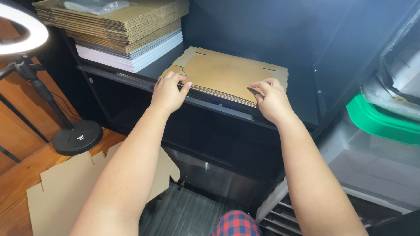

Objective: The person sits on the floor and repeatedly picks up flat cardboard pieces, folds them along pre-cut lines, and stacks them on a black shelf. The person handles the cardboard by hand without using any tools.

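Flat cardboard box blanks (pixel 227 74): a low brown pile of die-cut sheets lay on the dark shelf (pixel 144 72), its near edge along the shelf's front lip.
Head view, left hand (pixel 167 92): it rested on the pile's near left corner, fingers curled over the top sheet and thumb out to the right, pinching the edge of the sheets.
Head view, right hand (pixel 273 100): it sat at the pile's near right corner, fingertips pressed on the top sheet and thumb tucked at the edge, gripping the sheets there.
Both forearms: bare, they reached up from the bottom of the view, well apart, one to each corner.
Taller cardboard stack (pixel 118 24): brown corrugated sheets over white ones stood further left on the same shelf, a clear plastic bag (pixel 94 5) on top.
Ring light (pixel 22 30): lit, at the upper left, on a stand with a round black base (pixel 78 137) on the wooden floor (pixel 17 183).
Loose cardboard blank (pixel 65 188): it lay flat on the floor beneath the left forearm.
Green-lidded plastic bin (pixel 380 124): at the right, above clear drawers.
Checked red and blue cloth (pixel 236 223): at the bottom edge.
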